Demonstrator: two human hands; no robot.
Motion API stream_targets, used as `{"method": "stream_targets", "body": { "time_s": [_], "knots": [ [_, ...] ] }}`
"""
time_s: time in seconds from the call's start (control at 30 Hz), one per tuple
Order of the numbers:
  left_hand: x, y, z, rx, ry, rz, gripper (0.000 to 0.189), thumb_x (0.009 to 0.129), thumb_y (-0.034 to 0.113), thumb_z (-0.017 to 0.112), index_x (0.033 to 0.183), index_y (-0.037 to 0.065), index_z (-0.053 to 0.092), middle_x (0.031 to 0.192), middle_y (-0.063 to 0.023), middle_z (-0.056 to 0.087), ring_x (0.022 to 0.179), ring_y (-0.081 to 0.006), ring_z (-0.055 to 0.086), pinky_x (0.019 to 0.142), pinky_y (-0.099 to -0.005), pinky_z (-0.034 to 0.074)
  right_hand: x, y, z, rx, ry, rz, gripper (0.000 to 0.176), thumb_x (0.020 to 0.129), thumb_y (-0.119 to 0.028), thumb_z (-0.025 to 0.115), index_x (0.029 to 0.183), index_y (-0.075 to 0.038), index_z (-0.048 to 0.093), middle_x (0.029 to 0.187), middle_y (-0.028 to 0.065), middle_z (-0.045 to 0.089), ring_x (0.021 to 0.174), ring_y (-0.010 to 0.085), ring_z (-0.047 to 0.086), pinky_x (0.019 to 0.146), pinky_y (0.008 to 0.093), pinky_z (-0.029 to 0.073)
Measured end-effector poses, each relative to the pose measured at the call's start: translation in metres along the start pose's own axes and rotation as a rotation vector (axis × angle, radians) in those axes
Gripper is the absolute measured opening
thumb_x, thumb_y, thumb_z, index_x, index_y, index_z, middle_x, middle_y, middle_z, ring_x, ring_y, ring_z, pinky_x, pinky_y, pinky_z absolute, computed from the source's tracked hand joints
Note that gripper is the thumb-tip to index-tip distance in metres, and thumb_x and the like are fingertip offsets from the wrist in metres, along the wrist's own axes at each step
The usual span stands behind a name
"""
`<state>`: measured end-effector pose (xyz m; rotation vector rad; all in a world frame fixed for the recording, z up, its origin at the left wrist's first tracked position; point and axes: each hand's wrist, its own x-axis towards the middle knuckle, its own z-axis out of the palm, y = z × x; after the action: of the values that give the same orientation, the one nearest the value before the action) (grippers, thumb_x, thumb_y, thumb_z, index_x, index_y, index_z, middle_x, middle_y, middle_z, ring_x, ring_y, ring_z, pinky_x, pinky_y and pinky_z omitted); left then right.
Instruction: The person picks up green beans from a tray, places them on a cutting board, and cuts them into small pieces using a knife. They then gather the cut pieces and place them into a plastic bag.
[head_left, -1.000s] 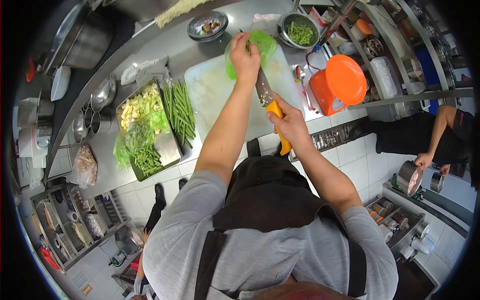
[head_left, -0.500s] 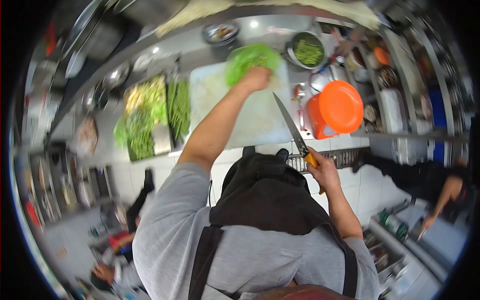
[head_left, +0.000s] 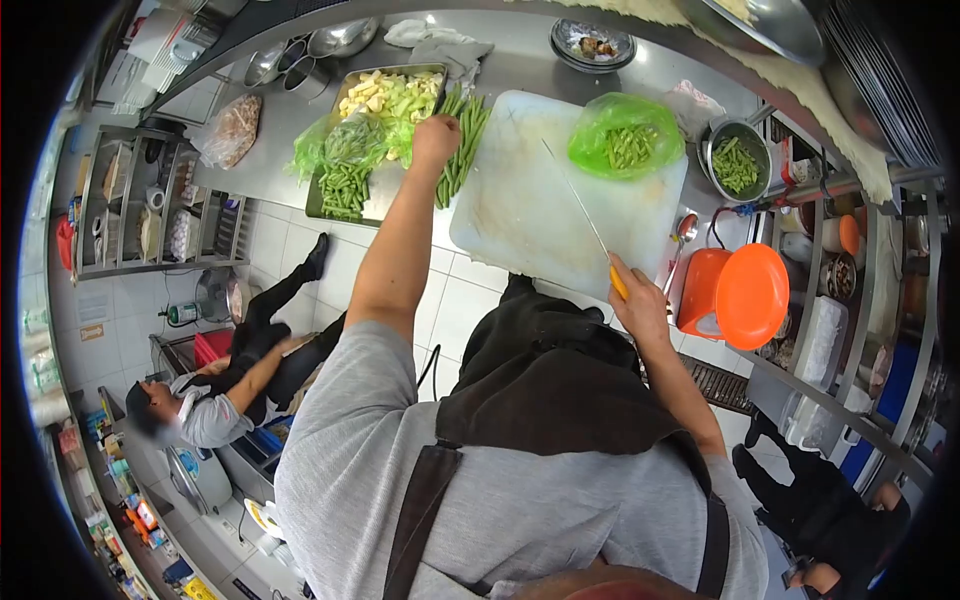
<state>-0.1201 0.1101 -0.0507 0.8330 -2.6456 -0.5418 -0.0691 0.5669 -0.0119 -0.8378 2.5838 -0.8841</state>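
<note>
My right hand [head_left: 641, 303] is wrapped around the yellow handle of a kitchen knife [head_left: 588, 215], whose blade points away over the white cutting board [head_left: 520, 210]. My left hand [head_left: 436, 142] is at the tray's right edge, beside a bundle of long green beans [head_left: 468, 150]. Its fingers look curled, and what they hold, if anything, is hidden. The metal tray [head_left: 380, 205] carries pale yellow chopped pieces, leafy greens and cut green beans [head_left: 343, 190]. On the board's far right lies a green plastic bag [head_left: 590, 140] with cut beans in it.
Right of the board are a pot of cut beans [head_left: 737, 165], a spoon [head_left: 686, 230] and an orange container [head_left: 745, 300]. Stacked bowls [head_left: 592, 48] stand behind. A bagged item [head_left: 232, 130] lies left. Two people are nearby, one on each side [head_left: 215, 405].
My left hand has left the green bag and moved left to the long beans. The knife in my right hand now reaches over the board. The view has shifted left.
</note>
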Motion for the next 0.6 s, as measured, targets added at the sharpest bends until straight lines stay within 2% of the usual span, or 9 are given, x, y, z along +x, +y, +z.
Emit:
{"method": "stream_targets", "body": {
  "time_s": [0.17,0.23,0.3,0.33,0.4,0.43,0.5,0.53,0.6],
  "knots": [
    [0.082,-0.012,0.021,0.025,-0.143,0.133,0.020,0.080,0.018,0.061,0.091,0.010,0.076,0.088,-0.0202,0.072,0.084,-0.0382,0.070,0.081,-0.0463,0.056,0.014,0.007,0.024,0.022,0.021,0.016,0.057,0.083,-0.012,0.063,0.139,-0.016,0.054,0.088,0.0217,0.064,0.080,0.0430,0.064,0.073,0.0511,0.052],
    [0.107,-0.013,0.026,0.061,-0.162,0.173,0.022,0.080,0.017,0.061,0.093,0.007,0.076,0.091,-0.0201,0.072,0.085,-0.0379,0.070,0.083,-0.0456,0.056,0.012,0.002,0.022,0.035,-0.019,0.069,0.057,0.084,-0.013,0.065,0.140,-0.015,0.054,0.095,0.0236,0.067,0.086,0.0436,0.065,0.076,0.0503,0.053],
    [0.126,-0.009,0.033,0.400,-0.487,0.343,0.028,0.080,0.018,0.061,0.098,-0.001,0.073,0.100,-0.0231,0.072,0.093,-0.0356,0.071,0.087,-0.0438,0.056,0.011,-0.003,0.019,0.018,-0.016,0.107,0.057,0.084,-0.013,0.066,0.139,-0.014,0.054,0.098,0.0243,0.067,0.089,0.0434,0.066,0.078,0.0495,0.053],
    [0.124,0.003,0.029,0.391,-0.493,0.344,0.028,0.080,0.018,0.061,0.098,-0.001,0.073,0.100,-0.0231,0.072,0.093,-0.0356,0.071,0.087,-0.0438,0.056,0.012,-0.006,0.018,0.009,-0.004,0.130,0.057,0.084,-0.013,0.067,0.139,-0.014,0.055,0.101,0.0249,0.067,0.091,0.0432,0.066,0.079,0.0486,0.053],
    [0.108,0.027,0.020,0.272,-0.906,0.044,0.035,0.079,0.020,0.062,0.102,-0.005,0.071,0.109,-0.0278,0.068,0.107,-0.0332,0.068,0.093,-0.0426,0.054,0.013,-0.011,0.019,0.013,-0.008,0.182,0.055,0.083,-0.011,0.067,0.137,-0.013,0.056,0.105,0.0254,0.068,0.095,0.0430,0.066,0.081,0.0477,0.053],
    [0.103,0.023,0.026,0.269,-0.914,0.045,0.035,0.079,0.020,0.062,0.102,-0.005,0.071,0.109,-0.0278,0.068,0.107,-0.0332,0.068,0.093,-0.0426,0.054,0.013,-0.011,0.021,0.034,0.005,0.209,0.055,0.083,-0.011,0.067,0.138,-0.013,0.056,0.105,0.0253,0.068,0.095,0.0430,0.066,0.081,0.0474,0.054],
    [0.091,0.012,0.044,0.260,-0.566,0.056,0.039,0.079,0.021,0.063,0.107,-0.005,0.070,0.109,-0.0296,0.068,0.102,-0.0315,0.070,0.093,-0.0419,0.054,0.012,-0.014,0.024,0.058,0.017,0.243,0.056,0.083,-0.010,0.067,0.138,-0.013,0.056,0.105,0.0253,0.068,0.095,0.0430,0.066,0.081,0.0471,0.054],
    [0.087,0.004,0.051,0.261,-0.572,0.054,0.039,0.079,0.021,0.063,0.107,-0.005,0.070,0.109,-0.0296,0.068,0.102,-0.0315,0.070,0.093,-0.0419,0.054,0.011,-0.016,0.025,0.054,0.024,0.244,0.056,0.083,-0.010,0.067,0.138,-0.013,0.056,0.106,0.0254,0.068,0.096,0.0431,0.066,0.081,0.0468,0.054],
    [0.084,-0.009,0.058,0.300,-0.423,0.173,0.043,0.078,0.033,0.064,0.096,-0.005,0.072,0.088,-0.0225,0.073,0.078,-0.0324,0.073,0.081,-0.0407,0.058,0.014,-0.017,0.024,0.051,0.027,0.236,0.057,0.083,-0.010,0.068,0.138,-0.013,0.056,0.106,0.0256,0.068,0.096,0.0432,0.066,0.082,0.0465,0.054]
  ]
}}
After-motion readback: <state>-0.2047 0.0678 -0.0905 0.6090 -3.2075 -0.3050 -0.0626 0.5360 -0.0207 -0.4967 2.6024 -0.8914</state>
